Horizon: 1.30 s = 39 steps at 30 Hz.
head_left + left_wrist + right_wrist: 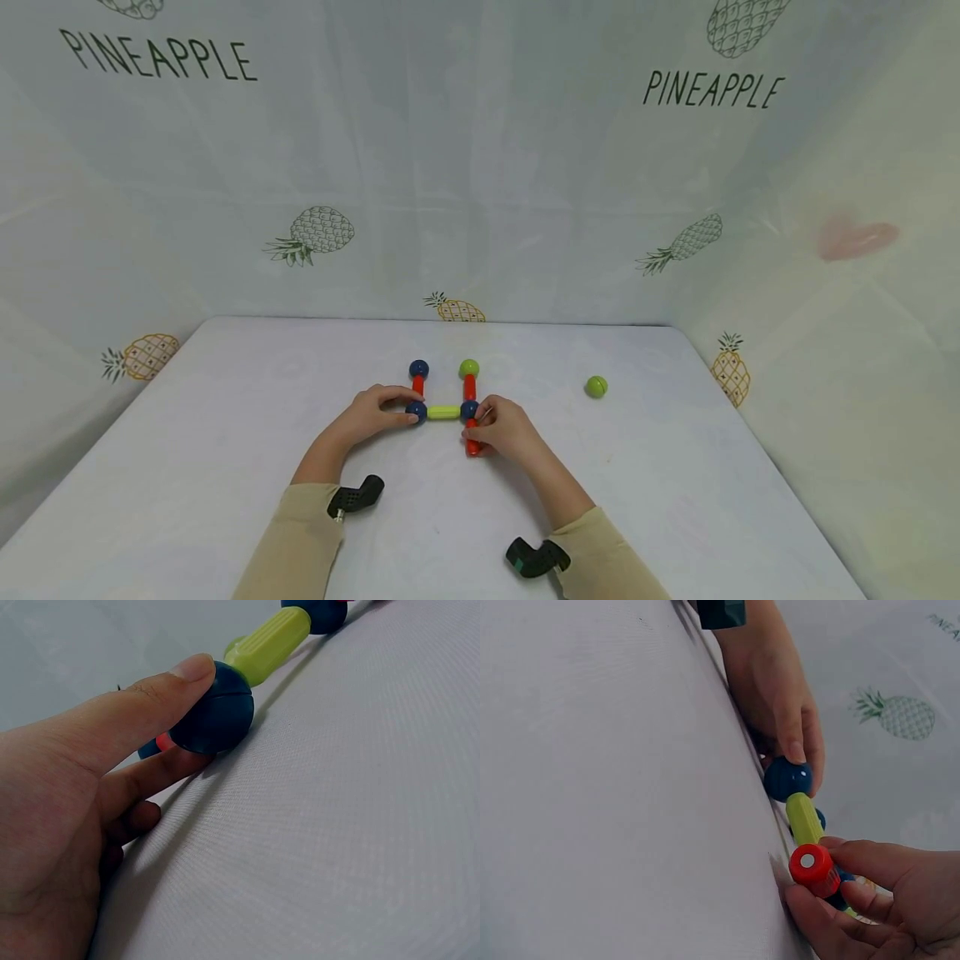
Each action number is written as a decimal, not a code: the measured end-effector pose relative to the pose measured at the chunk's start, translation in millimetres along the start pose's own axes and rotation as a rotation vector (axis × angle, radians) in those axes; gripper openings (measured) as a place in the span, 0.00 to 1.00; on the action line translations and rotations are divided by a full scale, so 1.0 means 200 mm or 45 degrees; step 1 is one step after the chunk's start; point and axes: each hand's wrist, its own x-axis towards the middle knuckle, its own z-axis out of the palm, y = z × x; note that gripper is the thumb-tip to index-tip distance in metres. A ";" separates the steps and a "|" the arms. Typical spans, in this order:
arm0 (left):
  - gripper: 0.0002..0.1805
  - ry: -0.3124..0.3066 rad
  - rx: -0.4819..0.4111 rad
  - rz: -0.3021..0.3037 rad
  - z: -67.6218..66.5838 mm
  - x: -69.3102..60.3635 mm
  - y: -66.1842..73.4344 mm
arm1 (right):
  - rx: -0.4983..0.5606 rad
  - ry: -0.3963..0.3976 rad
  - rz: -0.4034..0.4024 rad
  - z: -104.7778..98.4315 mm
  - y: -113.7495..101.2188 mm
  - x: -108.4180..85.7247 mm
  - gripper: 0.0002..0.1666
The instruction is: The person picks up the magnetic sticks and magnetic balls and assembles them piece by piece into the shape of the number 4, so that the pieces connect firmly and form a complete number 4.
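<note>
Ball-and-rod building pieces are joined into an H-like shape on the table. At its left corner, my left hand (pixel 373 408) pinches a blue ball (pixel 221 712) between thumb and fingers. A yellow-green rod (pixel 443 412) runs from that ball to a second blue ball (pixel 468 409). Pointing toward me from the second ball is a red rod (pixel 815 870), gripped between the thumb and fingers of my right hand (pixel 507 427). Two more red rods, a left one (pixel 417 385) and a right one (pixel 469 387), reach away, tipped by a blue ball (pixel 418 367) and a green ball (pixel 468 367).
A loose green ball (pixel 596 386) lies to the right on the white-covered table (pixel 675 500). A pineapple-print cloth (pixel 480 167) hangs behind the table and along its sides. A black wrist device (pixel 356 497) sits at my left cuff, another device (pixel 536 557) at my right.
</note>
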 end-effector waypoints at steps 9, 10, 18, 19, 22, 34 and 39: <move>0.19 -0.008 -0.012 0.009 0.00 0.00 0.00 | 0.008 0.082 -0.027 -0.11 -0.01 0.00 0.16; 0.19 -0.010 -0.014 0.006 0.00 0.00 0.00 | -0.004 0.098 -0.024 -0.13 -0.01 0.00 0.16; 0.19 -0.005 -0.011 0.032 0.00 -0.01 0.00 | -0.047 0.219 -0.024 -0.23 0.00 0.00 0.20; 0.19 -0.007 -0.011 0.035 0.00 -0.01 0.00 | -0.050 0.234 -0.024 -0.25 0.01 0.00 0.20; 0.19 -0.008 -0.013 0.041 -0.01 -0.01 0.00 | -0.040 0.279 -0.039 -0.28 0.02 0.00 0.20; 0.20 -0.007 0.005 0.055 -0.01 -0.01 0.01 | 0.055 0.434 -0.083 -0.42 0.09 -0.01 0.21; 0.20 -0.010 0.003 0.050 -0.01 -0.01 0.00 | 0.068 0.467 -0.056 -0.47 0.10 -0.03 0.22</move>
